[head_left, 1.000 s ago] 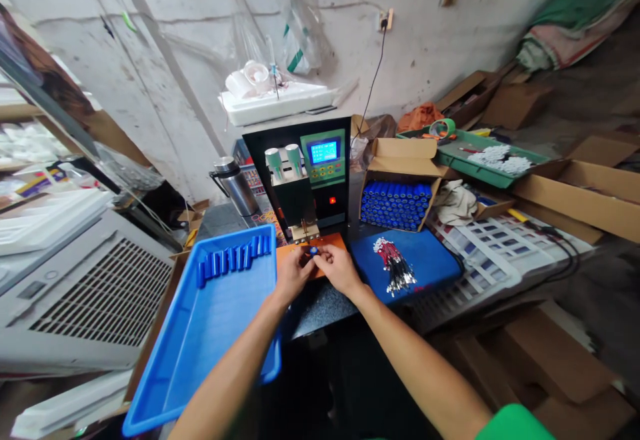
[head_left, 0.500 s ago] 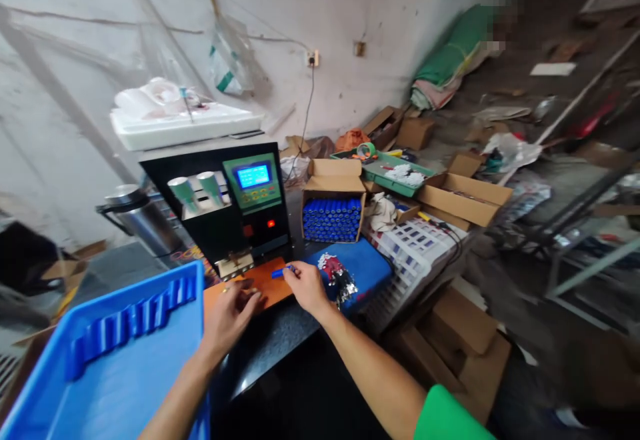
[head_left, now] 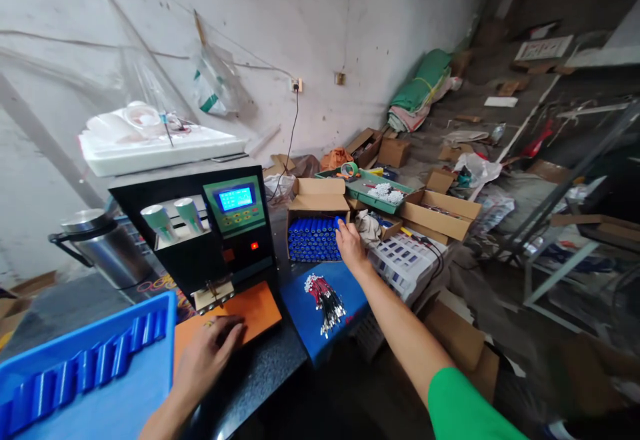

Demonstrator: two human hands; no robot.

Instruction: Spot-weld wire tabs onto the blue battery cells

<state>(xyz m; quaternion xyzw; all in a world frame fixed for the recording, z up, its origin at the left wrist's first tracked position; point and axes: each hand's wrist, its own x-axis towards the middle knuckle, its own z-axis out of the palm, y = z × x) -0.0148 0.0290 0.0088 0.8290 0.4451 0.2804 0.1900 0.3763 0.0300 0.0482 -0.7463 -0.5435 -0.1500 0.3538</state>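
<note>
My left hand (head_left: 207,353) rests at the orange board (head_left: 257,313) below the black machine (head_left: 245,240). Its fingers are bent with the thumb apart, and nothing shows in them. Farther out, my right hand (head_left: 351,243) is at the upper right corner of a cardboard box (head_left: 320,190) stacked with blue cylindrical battery cells (head_left: 313,240). Its fingertips pinch a blue battery cell (head_left: 340,221), mostly hidden by the fingers. In front of the box, a bundle of red and black wire leads (head_left: 325,303) lies on a blue pad (head_left: 300,290).
At the left a blue tray (head_left: 173,333) holds a row of blue cells. A steel jug (head_left: 103,247) stands behind it. To the right are a white plastic crate (head_left: 410,260), an open carton (head_left: 440,213) and a green tray (head_left: 373,193) with small white parts.
My right hand has moved from above the orange board out to the box of cells. My left hand stays by the board. The view has shifted right and somewhat up.
</note>
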